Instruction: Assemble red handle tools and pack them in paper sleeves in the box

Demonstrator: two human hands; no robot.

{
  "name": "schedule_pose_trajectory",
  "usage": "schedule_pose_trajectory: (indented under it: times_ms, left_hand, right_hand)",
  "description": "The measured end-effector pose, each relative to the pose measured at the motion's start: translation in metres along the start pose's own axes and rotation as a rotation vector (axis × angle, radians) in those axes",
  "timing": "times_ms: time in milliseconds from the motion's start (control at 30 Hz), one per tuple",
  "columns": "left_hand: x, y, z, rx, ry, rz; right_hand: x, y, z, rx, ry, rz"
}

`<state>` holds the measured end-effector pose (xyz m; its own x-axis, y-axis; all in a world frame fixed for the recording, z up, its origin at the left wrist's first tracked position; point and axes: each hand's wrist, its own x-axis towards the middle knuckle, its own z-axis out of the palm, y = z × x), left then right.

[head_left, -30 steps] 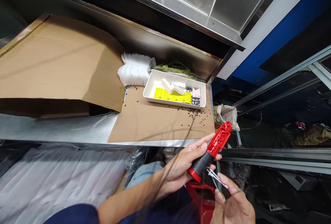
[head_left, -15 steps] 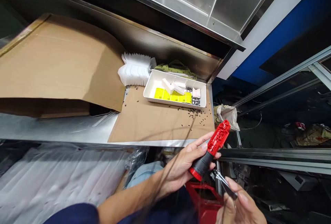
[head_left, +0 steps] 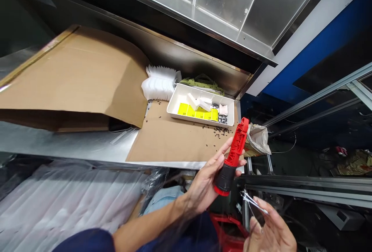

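My left hand is wrapped round the black lower part of a red and black plastic handle housing. The housing stands nearly upright, its ribbed red upper part showing and a red rim at its lower end. Lower right, my right hand pinches a pair of shiny metal tweezers between thumb and fingers. The tweezer tips point up and left toward the housing's lower end, apart from it. Whether anything small sits between the tips, I cannot tell.
Beyond the hands, a white tray holds yellow labels, white blocks and small dark pieces. More dark pieces lie scattered on the cardboard sheet. A large cardboard box, stacked white sleeves and a pale bag surround the bench.
The housing has moved slightly up and left and turned more upright in my left hand. My right hand keeps the tweezers at nearly the same spot. The whole view has shifted a little.
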<state>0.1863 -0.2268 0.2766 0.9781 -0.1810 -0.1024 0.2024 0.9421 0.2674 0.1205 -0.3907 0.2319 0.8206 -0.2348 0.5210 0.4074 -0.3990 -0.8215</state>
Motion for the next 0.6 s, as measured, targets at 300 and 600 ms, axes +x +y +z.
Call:
schedule_pose_trajectory:
  times_ms: [300,600]
  left_hand:
    - [0.001,0.011,-0.009,0.046,0.075,0.049]
    - [-0.009,0.036,-0.138,0.606,0.569,0.141]
  right_hand:
    - [0.025,0.015,0.026,-0.041,0.076,0.054]
    - [0.071,0.145,0.175,-0.639,-0.705,0.147]
